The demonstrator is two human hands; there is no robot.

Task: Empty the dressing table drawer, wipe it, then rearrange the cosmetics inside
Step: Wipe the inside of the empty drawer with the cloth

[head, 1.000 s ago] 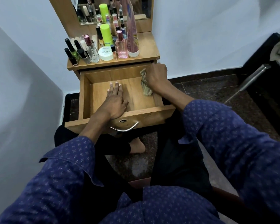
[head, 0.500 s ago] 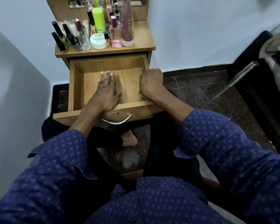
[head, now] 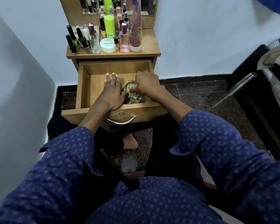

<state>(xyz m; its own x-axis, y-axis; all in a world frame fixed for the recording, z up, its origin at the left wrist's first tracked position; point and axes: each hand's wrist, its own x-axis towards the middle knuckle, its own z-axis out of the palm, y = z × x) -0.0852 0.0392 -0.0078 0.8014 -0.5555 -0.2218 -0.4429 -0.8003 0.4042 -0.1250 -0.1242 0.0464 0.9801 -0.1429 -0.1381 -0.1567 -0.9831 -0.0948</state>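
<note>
While the left hand [head: 112, 91] lies flat on the smooth wooden floor of the open drawer [head: 86, 88], the right hand [head: 146, 83] clutches a crumpled green-patterned cloth [head: 132, 96] beside it; glass bottles [head: 94, 39] crowd the desk [head: 149, 46].

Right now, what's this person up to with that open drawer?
A seated person is wiping out the pulled-out drawer of a small dressing table. The right hand grips a green-patterned cloth on the drawer floor, while the left hand lies flat beside it. The cosmetics, among them nail polish bottles and perfume bottles, stand on the tabletop, not yet back inside.
</note>
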